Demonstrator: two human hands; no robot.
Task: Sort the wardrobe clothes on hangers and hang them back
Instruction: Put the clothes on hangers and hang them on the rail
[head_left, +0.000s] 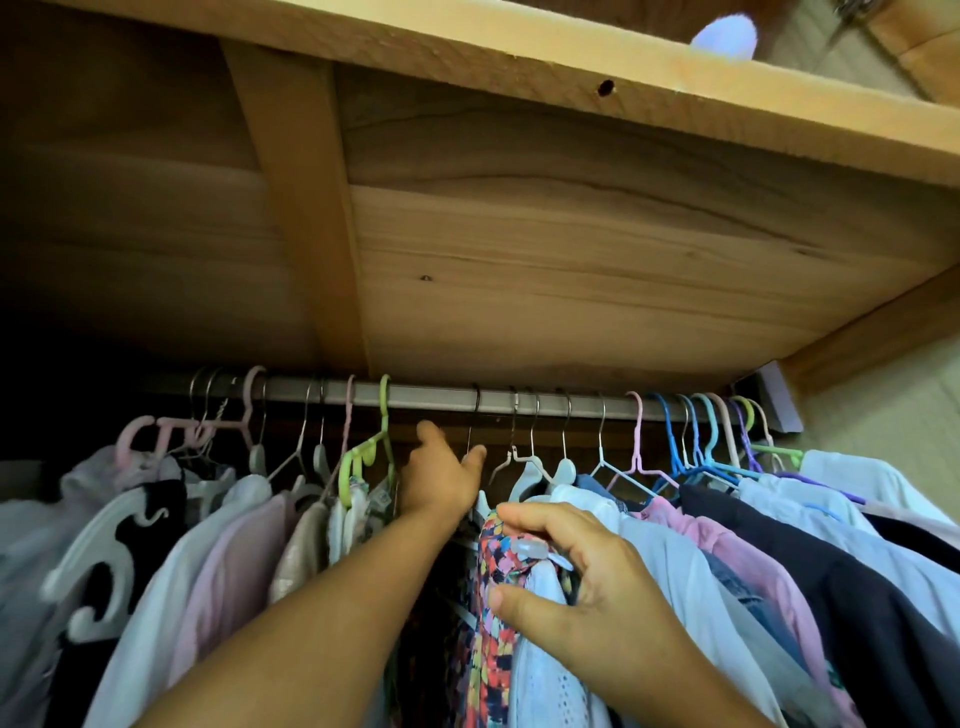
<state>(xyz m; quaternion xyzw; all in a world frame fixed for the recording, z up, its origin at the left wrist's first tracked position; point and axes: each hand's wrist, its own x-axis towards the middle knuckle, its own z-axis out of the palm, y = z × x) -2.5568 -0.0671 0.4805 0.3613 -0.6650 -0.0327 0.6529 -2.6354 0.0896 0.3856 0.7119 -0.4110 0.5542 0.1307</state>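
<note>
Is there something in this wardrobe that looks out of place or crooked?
Mostly no. The green hanger hangs tilted on the rail, turned sideways against its neighbours. The left hand reaches up to a wire hook beside it, while the right hand pinches the multicoloured patterned garment. Nothing looks torn or fallen.

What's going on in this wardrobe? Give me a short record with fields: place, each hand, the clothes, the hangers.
place: inside a wooden wardrobe, a metal rail under a shelf
left hand: reaching up at a wire hanger hook near the rail; its grip on the hook is unclear
right hand: pinching a multicoloured patterned garment at its top
clothes: white, pink and dark garments packed on both sides
hangers: green hanger left of the hands, blue hangers to the right
</note>
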